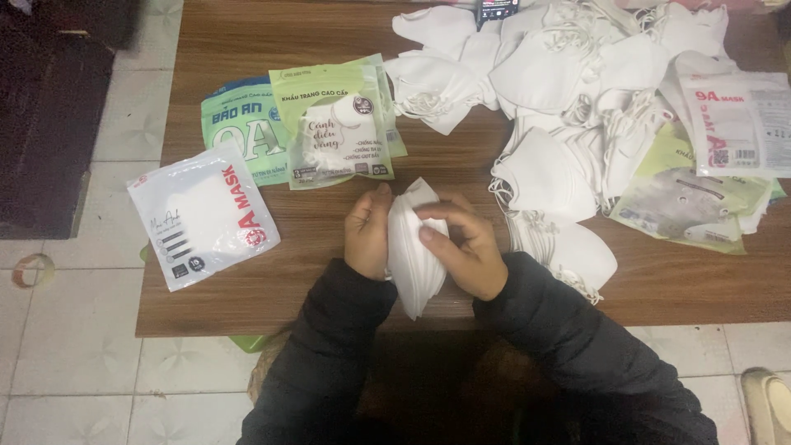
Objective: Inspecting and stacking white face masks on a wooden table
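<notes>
Far left on the counter [247,305]: a white pouch [203,216], flat, near the edge. Just right and farther off: a green pouch [239,124] under a pale-green pouch [339,122], overlapping.

Centre, near edge: left hand [367,233] and right hand [465,247] pressed on either side of a mask stack [414,251], held upright on edge just above the counter. Left grip narrow, fingers flat against the stack's left face; right grip closed round the right face, thumb across the front, fingers over the top fold.

Probably light, soft and springy; loose layers likely to fan or slip unless squeezed evenly. Best taken across the middle of both flat faces, clear of the ear loops.

Right and far: a loose mask heap [568,91], white, loops tangled. Far right: more pouches [700,194] half under the heap.
</notes>
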